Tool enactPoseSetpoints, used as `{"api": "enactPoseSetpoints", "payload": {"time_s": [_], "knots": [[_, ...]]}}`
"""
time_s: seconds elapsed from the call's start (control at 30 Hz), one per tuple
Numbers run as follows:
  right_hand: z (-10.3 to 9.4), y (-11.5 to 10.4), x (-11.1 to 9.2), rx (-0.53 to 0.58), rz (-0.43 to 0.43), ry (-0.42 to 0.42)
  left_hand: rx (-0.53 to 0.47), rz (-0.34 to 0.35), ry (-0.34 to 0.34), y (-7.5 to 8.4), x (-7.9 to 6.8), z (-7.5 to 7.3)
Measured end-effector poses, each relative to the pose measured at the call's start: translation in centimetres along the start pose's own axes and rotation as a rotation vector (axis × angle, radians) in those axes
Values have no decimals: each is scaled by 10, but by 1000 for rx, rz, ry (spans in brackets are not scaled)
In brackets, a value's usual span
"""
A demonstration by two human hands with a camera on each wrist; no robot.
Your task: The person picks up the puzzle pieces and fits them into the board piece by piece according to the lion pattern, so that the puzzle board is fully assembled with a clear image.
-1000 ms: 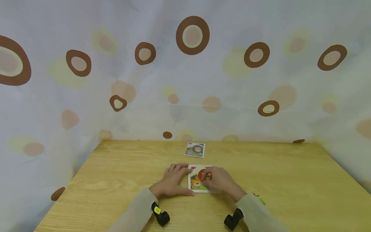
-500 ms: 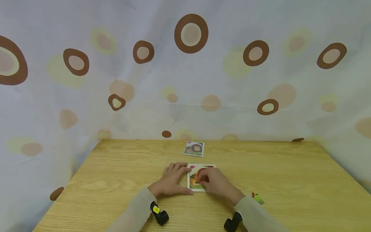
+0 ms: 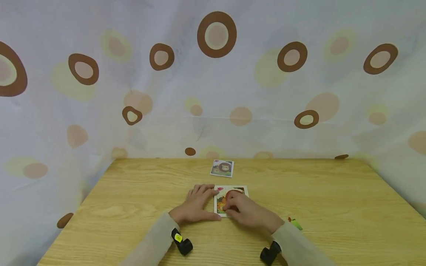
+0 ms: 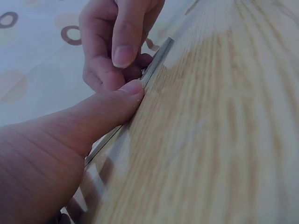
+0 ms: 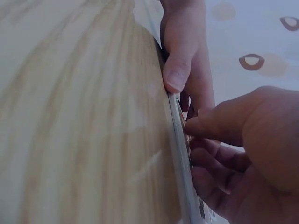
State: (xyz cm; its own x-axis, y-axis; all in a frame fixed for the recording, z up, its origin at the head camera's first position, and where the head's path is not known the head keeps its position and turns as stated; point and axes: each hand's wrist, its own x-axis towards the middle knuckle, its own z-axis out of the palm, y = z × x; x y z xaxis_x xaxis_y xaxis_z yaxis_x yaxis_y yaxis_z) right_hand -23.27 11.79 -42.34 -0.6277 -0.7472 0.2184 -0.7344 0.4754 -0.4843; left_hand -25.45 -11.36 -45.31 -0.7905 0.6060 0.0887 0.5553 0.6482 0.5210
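A jigsaw puzzle (image 3: 220, 202) in a white-bordered board, showing a lion scene, lies flat on the table between the hands. At its left side rests my left hand (image 3: 197, 206), fingers extended; its thumb touches the near edge in the left wrist view. My right hand (image 3: 247, 211) reaches over the puzzle's right half with bent fingers, the thumb and fingertips close together on the picture. In the right wrist view these fingertips (image 5: 194, 123) meet the board's face just above the edge (image 5: 180, 144). I cannot tell whether they pinch a piece. The right hand covers much of the lion.
Behind the puzzle lies a small picture card (image 3: 222, 168) with the same lion scene. Loose green and red pieces (image 3: 295, 223) lie beside the right sleeve. The wooden table (image 3: 133, 207) ends at a patterned cloth backdrop (image 3: 213, 92). Both wrists wear small black cameras.
My right fingertips have shifted slightly left across the puzzle. The left hand keeps its place at the board. The view has tilted slightly, and more of the loose pieces shows by the right sleeve.
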Motion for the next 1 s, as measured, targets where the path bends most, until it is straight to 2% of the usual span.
{"api": "enactPoseSetpoints", "payload": {"time_s": [0.13,0.33,0.57,0.83,1.0], "knots": [[-3,7,-6,96,11,-17,5,3,-6,2,2,-1],[-10,12,-14,283,40,21,7,3,-11,4,3,-2],[-20,15,-24,304,86,30,6,4,-1,8,4,-4],[-38,26,-55,306,64,6,4,-3,0,7,1,3],[-51,34,-74,273,77,26,13,1,11,5,0,3]]}}
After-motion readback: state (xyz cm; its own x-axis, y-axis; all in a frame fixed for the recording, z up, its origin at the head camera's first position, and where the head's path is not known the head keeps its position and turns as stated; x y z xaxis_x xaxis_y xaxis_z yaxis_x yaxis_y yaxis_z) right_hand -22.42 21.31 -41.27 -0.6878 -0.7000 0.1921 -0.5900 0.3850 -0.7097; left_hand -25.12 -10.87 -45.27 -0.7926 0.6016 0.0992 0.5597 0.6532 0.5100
